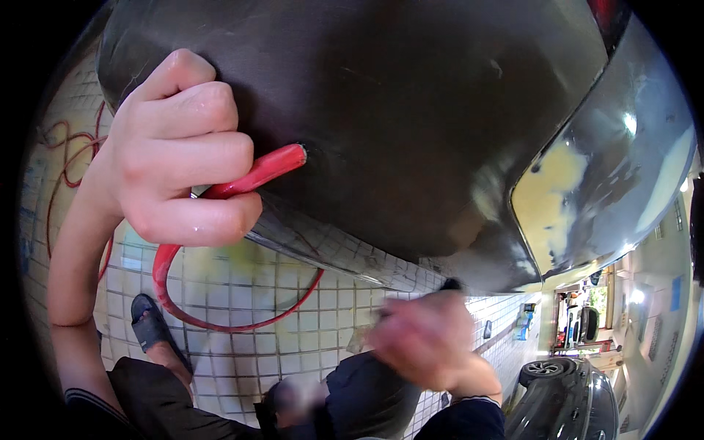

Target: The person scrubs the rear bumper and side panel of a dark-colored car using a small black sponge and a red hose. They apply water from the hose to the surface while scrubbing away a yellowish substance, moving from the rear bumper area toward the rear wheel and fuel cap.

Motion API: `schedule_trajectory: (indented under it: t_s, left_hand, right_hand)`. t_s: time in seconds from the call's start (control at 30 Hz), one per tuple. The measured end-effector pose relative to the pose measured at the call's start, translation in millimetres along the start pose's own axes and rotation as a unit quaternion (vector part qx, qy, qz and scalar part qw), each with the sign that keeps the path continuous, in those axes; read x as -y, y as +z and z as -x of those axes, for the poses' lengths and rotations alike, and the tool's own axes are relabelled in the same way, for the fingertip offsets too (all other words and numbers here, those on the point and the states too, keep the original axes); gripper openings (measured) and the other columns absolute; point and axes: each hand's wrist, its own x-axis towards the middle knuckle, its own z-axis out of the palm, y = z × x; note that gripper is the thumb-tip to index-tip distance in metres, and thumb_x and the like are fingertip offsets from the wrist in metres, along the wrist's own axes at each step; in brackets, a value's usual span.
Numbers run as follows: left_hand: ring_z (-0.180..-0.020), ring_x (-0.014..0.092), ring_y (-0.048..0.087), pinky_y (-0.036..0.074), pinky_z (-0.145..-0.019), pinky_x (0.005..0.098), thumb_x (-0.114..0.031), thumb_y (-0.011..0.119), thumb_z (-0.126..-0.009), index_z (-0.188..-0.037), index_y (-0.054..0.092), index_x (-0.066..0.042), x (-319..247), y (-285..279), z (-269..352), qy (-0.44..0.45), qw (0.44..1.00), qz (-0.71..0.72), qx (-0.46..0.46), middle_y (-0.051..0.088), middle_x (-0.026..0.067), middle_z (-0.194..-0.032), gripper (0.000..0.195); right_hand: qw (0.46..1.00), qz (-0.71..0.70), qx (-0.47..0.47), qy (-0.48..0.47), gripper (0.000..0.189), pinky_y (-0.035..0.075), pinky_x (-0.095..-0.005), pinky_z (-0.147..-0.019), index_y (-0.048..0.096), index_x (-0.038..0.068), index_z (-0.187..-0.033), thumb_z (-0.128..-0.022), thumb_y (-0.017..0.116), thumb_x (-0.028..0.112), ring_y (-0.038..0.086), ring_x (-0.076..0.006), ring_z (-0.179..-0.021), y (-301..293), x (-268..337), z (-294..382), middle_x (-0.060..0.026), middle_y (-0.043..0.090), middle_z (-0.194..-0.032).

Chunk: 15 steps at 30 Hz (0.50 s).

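My left hand (pixel 181 154) is shut on a red rubber hose (pixel 280 162), whose cut end sticks out between the fingers and points at the dark bumper (pixel 385 126) of a car. The bumper's surface looks matte, with scuffs and a few pale scratches. Below that hand, the hose loops down over the tiles. Blurred by motion, my right hand (pixel 423 341) is just below the bumper's lower edge. Dark bits show at its fingers, but whether it holds something is unclear. Beside the bumper, a body panel (pixel 555 181) carries a patch of yellowish filler.
More red hose (pixel 69 148) lies coiled on the white tiled floor (pixel 236 297) at left. My sandalled foot (pixel 151 322) stands below. At right are a blue-and-white container (pixel 524 324), a parked dark car (pixel 572 404) and another vehicle (pixel 575 324) farther back.
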Motion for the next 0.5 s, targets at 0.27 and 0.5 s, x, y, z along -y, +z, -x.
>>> schedule_trajectory:
  t_s: [0.27,0.5]
  left_hand:
    - [-0.066,0.021,0.044,0.035,-0.066,0.0403,-0.026,0.070,-0.062,-0.080,0.057,-0.018,-1,17,2,-0.002,0.997,-0.014,-0.073,0.042,-0.0023,-0.068,0.024]
    - [-0.065,0.020,0.044,0.034,-0.065,0.0399,-0.029,0.067,-0.058,-0.080,0.057,-0.018,2,15,4,0.010,0.998,-0.011,-0.067,0.041,-0.0038,-0.065,0.027]
  right_hand:
    - [0.912,0.374,-0.154,0.067,0.024,0.057,-0.0322,-0.076,0.072,-0.002,-0.101,-0.079,0.079,-0.010,0.068,-0.0248,-0.086,-50,-12,-37,-0.0156,0.066,-0.103]
    - [0.921,0.363,-0.122,0.074,0.029,0.058,-0.0334,-0.078,0.073,-0.003,-0.104,-0.076,0.082,-0.009,0.069,-0.0261,-0.086,-50,-18,-44,-0.0162,0.069,-0.101]
